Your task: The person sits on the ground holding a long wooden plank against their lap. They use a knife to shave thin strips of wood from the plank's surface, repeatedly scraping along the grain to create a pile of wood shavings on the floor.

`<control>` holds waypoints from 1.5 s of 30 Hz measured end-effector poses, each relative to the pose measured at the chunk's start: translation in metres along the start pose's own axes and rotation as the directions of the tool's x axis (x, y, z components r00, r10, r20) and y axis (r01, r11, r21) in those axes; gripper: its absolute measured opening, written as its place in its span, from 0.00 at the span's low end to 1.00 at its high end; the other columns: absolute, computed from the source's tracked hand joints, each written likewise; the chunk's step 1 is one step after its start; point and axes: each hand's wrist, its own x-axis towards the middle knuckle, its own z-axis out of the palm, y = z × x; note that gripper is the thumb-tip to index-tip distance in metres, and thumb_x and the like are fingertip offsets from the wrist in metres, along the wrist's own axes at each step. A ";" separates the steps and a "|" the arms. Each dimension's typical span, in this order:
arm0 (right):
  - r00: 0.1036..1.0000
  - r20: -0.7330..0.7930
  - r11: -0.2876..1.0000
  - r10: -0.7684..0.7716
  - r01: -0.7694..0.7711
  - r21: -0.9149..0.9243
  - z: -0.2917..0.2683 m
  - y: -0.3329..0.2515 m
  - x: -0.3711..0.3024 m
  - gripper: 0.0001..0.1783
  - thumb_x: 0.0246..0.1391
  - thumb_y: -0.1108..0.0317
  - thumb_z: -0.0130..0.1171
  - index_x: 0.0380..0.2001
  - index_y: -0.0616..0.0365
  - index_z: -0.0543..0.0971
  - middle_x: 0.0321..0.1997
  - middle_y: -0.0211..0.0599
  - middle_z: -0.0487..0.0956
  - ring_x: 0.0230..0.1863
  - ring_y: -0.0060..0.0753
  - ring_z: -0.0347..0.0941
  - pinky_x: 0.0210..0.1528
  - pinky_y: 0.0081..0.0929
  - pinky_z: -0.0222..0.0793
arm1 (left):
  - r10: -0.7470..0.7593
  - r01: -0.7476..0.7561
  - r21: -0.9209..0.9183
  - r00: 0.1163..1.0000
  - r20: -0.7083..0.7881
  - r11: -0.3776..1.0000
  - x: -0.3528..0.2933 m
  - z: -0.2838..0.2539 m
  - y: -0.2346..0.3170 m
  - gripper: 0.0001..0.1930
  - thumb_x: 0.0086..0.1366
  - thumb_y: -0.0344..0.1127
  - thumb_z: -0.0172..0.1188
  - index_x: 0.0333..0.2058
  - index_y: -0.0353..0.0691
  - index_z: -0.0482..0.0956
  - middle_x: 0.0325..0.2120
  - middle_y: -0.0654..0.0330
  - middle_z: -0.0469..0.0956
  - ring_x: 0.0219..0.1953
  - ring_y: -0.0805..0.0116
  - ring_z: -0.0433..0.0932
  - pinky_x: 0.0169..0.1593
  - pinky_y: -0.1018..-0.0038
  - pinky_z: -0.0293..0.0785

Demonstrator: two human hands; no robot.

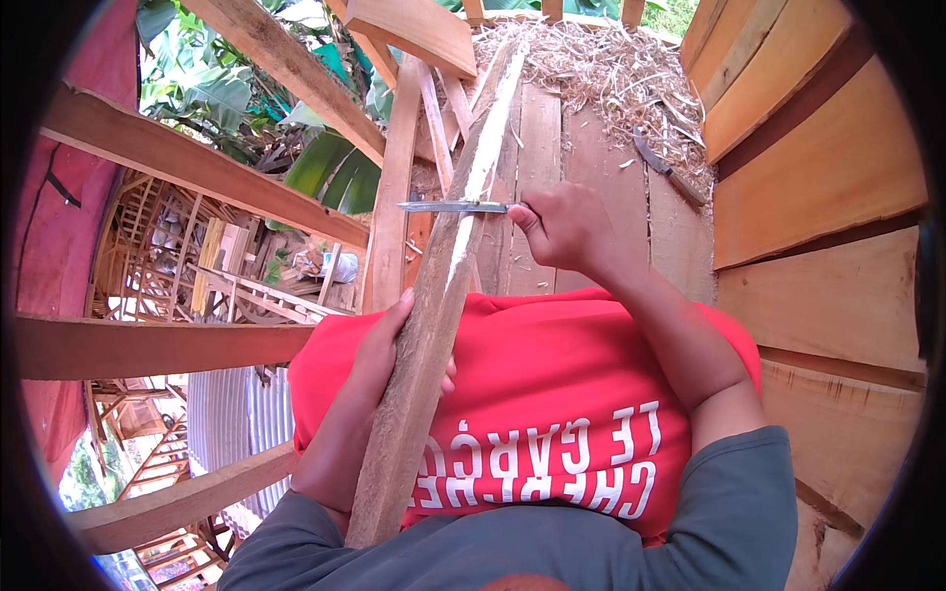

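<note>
A long squared wooden beam (409, 404) slants across my lap, from near my body up to the far wooden framing. Around its near half wraps my left hand (381, 345), thumb on one side and fingertips showing on the other. My right hand (572, 231) is closed on the handle of a knife, which is mostly hidden in the fist. The knife's blade (439, 207) lies crosswise over the beam, pointing left. Beyond and just below the blade, the beam's surface looks pale and bright.
Curly wood shavings (601, 84) cover the far plank floor (591, 158). A second knife (670, 169) lies at the right, beside a plank wall (818, 187). Slanting timbers (197, 163) stand on the left. Red cloth (552, 345) covers my lap.
</note>
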 end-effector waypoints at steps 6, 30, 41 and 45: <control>0.995 -0.080 0.993 -0.055 0.062 0.098 0.015 -0.008 -0.003 0.22 0.65 0.53 0.50 0.23 0.57 0.77 0.17 0.52 0.73 0.23 0.62 0.73 0.27 0.54 0.67 | 0.036 -0.034 -0.095 0.999 0.017 0.995 0.004 -0.002 -0.004 0.30 0.74 0.60 0.40 0.46 0.34 0.74 0.22 0.48 0.78 0.17 0.56 0.80 0.19 0.63 0.79; 0.952 -0.174 0.967 0.251 -0.255 0.000 0.017 -0.001 0.007 0.32 0.65 0.55 0.39 0.15 0.61 0.81 0.16 0.54 0.77 0.21 0.61 0.77 0.31 0.55 0.75 | 0.001 -0.001 0.122 1.000 -0.005 0.993 -0.002 0.007 0.000 0.31 0.75 0.60 0.38 0.45 0.33 0.74 0.22 0.46 0.79 0.20 0.54 0.81 0.25 0.66 0.79; 0.977 -0.077 0.979 0.197 -0.193 0.063 0.028 -0.029 -0.011 0.31 0.64 0.56 0.39 0.15 0.61 0.80 0.17 0.54 0.77 0.22 0.61 0.77 0.32 0.57 0.75 | -0.005 0.004 0.123 1.000 0.004 0.992 -0.001 0.007 0.000 0.31 0.75 0.59 0.37 0.46 0.33 0.74 0.22 0.48 0.79 0.20 0.57 0.81 0.24 0.68 0.79; 0.890 -0.211 0.906 0.404 -0.422 -0.046 0.027 0.032 0.013 0.31 0.65 0.55 0.38 0.17 0.61 0.80 0.22 0.55 0.80 0.26 0.63 0.78 0.36 0.59 0.74 | -0.008 0.005 0.144 1.000 0.022 0.990 -0.008 0.013 -0.002 0.31 0.76 0.59 0.37 0.47 0.33 0.74 0.22 0.49 0.79 0.20 0.58 0.82 0.25 0.68 0.79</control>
